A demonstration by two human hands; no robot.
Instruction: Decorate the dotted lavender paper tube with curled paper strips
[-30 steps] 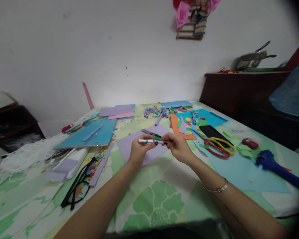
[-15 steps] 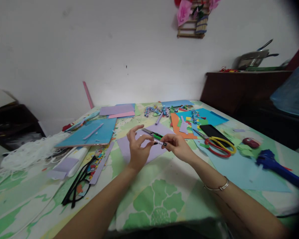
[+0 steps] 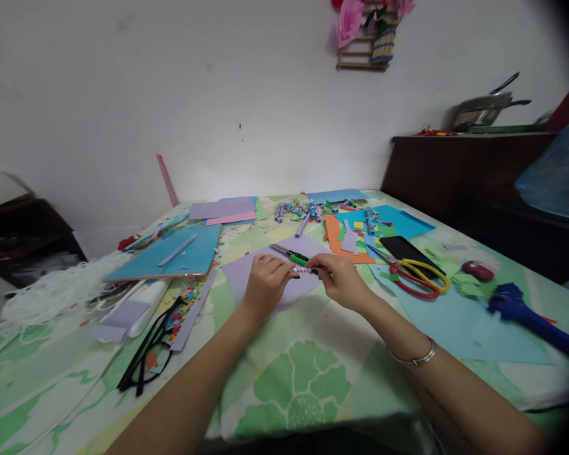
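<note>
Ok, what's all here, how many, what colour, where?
Thin striped stick: one, white-purple, centre
Slim pointed tool: one, green-black, behind stick
Paper pieces: many, mixed colours, scattered
Metal scissors: one, red-yellow handles, right
Flat phone: one, black, right
Small rounded thing: one, red, right
Long-handled thing: one, blue, far right
Glasses: one pair, black, left
Tangled cords: one heap, white, left
Floral tablecloth: one, green-white, underneath
Shiny pot: one, silvery, on cabinet
Flower decoration: one, pink, on wall
Bracelet: one, silver, right wrist
Left hand, right hand: two, dark-nailed, gripping stick
</note>
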